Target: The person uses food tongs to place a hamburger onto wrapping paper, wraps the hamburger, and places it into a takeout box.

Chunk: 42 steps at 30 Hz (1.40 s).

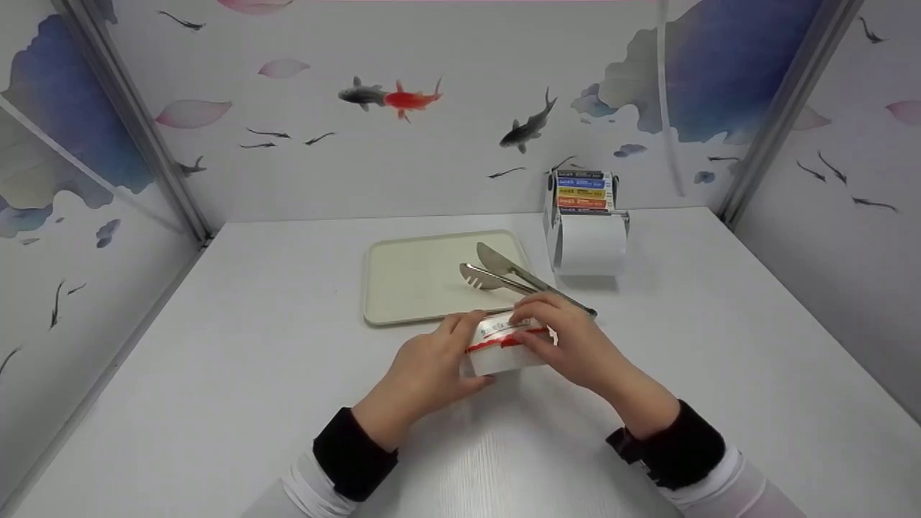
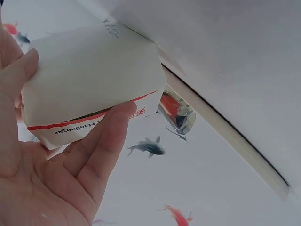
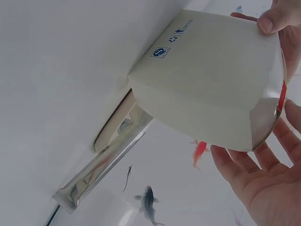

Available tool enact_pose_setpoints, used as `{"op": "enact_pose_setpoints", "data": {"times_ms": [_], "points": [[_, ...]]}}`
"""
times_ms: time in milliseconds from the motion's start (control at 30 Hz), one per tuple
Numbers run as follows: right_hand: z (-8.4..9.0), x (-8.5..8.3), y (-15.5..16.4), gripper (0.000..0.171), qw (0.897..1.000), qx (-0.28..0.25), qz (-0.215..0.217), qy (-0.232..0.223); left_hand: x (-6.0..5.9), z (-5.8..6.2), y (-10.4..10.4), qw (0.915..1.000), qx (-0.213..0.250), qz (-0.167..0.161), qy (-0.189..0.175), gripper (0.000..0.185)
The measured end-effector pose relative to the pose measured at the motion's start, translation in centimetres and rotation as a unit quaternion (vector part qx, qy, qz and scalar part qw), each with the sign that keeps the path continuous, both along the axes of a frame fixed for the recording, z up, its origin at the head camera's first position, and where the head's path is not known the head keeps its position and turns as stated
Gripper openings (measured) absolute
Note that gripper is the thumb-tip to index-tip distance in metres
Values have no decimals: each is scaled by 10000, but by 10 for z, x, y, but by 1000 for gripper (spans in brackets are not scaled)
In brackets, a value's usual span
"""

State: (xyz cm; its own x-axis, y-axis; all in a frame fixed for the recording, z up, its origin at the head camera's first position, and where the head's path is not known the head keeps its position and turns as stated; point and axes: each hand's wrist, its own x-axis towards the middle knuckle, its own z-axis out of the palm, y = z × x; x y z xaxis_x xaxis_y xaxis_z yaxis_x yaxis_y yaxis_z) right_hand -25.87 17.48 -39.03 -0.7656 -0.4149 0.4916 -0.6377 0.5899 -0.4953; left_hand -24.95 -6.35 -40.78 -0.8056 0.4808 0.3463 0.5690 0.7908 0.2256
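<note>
A small white paper box [image 1: 504, 350] with a red band and "Hamburger" print sits on the white table [image 1: 237, 374], just in front of the tray. Both hands hold it. My left hand [image 1: 430, 363] wraps its left side, and in the left wrist view its fingers [image 2: 101, 141] lie curled along the printed band of the box [image 2: 89, 75]. My right hand [image 1: 568, 337] grips the right side and top. In the right wrist view its fingers [image 3: 249, 176] sit against one side of the box [image 3: 207, 80] and a thumb presses the opposite edge.
A cream tray [image 1: 410, 280] lies behind the box, with metal tongs [image 1: 514, 277] resting across its right edge. At the back right stands a holder with a white paper roll [image 1: 591, 243] and coloured packs on top. Fish-patterned walls enclose the table on three sides.
</note>
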Motion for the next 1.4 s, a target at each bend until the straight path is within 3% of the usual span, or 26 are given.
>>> {"op": "enact_pose_setpoints", "data": {"times_ms": [200,400,467,567,700,1067,1400], "points": [[-1,0,0,18,9996,-275,87,-7,-1,0,-1,9999,107,-91,-94,82],[-3,0,2,19,9973,85,434,589,-5,0,-4,9993,213,-72,-297,80],[-3,-1,4,23,9915,362,721,1019,-6,0,-5,9992,239,-79,-325,79],[-4,-3,7,38,9740,903,1071,1781,-7,0,-7,9988,304,-100,-375,77],[-6,-5,10,61,9536,1598,1073,2316,-8,2,-9,9980,418,-92,-456,76],[-9,-8,16,60,9656,1688,905,1758,-10,2,-10,9975,468,-56,-523,75],[-12,-13,16,61,9683,1268,1118,1839,-11,2,-14,9948,686,-62,-748,75]]}}
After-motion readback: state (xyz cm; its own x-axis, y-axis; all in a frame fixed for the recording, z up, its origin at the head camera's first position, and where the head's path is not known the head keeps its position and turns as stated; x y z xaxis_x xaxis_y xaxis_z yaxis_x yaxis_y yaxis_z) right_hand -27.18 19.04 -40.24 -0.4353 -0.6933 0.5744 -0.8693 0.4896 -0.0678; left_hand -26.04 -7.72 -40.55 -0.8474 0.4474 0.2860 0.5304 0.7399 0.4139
